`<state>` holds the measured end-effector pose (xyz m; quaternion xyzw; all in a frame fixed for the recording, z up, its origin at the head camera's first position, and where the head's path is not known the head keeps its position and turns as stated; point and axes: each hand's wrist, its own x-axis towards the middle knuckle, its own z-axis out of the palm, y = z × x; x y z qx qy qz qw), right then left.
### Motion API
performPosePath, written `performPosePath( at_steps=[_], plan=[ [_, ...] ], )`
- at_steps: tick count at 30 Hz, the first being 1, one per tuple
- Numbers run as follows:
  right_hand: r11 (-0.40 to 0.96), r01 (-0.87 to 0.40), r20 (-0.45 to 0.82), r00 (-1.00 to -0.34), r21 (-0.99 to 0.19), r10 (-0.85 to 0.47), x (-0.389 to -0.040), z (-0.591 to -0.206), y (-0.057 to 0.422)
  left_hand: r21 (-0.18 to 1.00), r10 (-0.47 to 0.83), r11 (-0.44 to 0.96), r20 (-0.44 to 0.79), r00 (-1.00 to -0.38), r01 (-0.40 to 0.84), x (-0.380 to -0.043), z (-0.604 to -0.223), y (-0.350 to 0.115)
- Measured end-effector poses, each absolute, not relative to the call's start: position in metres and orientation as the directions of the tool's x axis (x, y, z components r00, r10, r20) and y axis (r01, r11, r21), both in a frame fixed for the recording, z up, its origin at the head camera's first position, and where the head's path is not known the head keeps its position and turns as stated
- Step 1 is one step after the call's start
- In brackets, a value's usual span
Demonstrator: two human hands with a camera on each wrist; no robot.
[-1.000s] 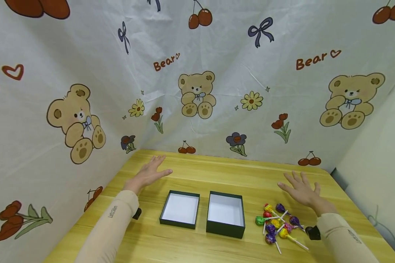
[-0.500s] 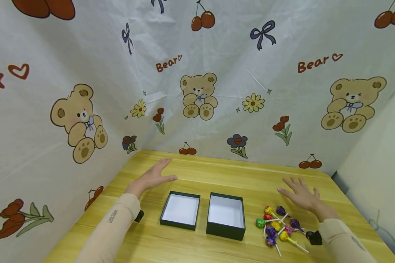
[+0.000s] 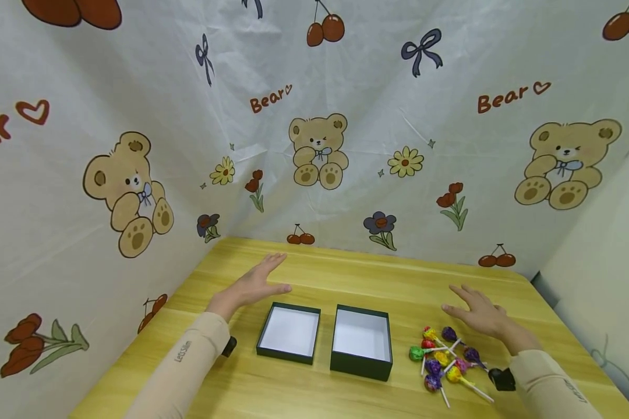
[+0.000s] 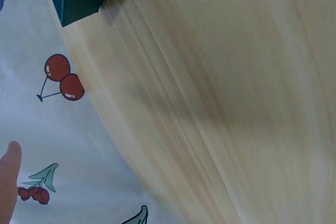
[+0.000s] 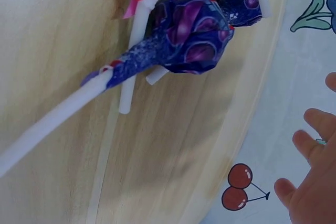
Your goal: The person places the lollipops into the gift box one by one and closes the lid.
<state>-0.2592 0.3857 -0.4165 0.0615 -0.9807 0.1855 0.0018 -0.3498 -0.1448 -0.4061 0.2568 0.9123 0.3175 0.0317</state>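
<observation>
Left hand [image 3: 251,287] and right hand [image 3: 480,316] hover, thumbs spread wide — the right near the lollipops [image 3: 442,358], toward the bench's [image 3: 377,273] right edge. Open wood stretches toward the far edge; since the earlier frame, the left has moved inward.

I face a creased whitish cloth backdrop [image 3: 356,75] printed with winking teddy bears [image 3: 305,155] wearing blue neck bows. Around them I see red cherries [image 3: 333,28], dark ribbon bows [image 3: 420,50], yellow daisies [image 3: 406,162], red tulips [image 3: 453,203] and "Bear" lettering [image 3: 502,98]. It hangs behind the far edge of my yellowish wood-grain table [image 3: 356,279], with a plain pale wall [image 3: 613,262] to my right.
</observation>
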Motion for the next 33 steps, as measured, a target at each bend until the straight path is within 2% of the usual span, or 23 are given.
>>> performPosePath(
  at_steps=[14, 33],
  plan=[
    [0.876, -0.175, -0.017, -0.979, -0.450, -0.204, -0.260, -0.419, 0.381, 0.605, 0.533, 0.638, 0.098, -0.840, 0.476, -0.343, -0.410, -0.138],
    [0.883, -0.165, -0.025, -0.980, -0.439, -0.196, -0.261, -0.424, 0.383, 0.594, 0.579, 0.632, 0.066, -0.813, 0.498, -0.332, -0.406, -0.124]
  ],
)
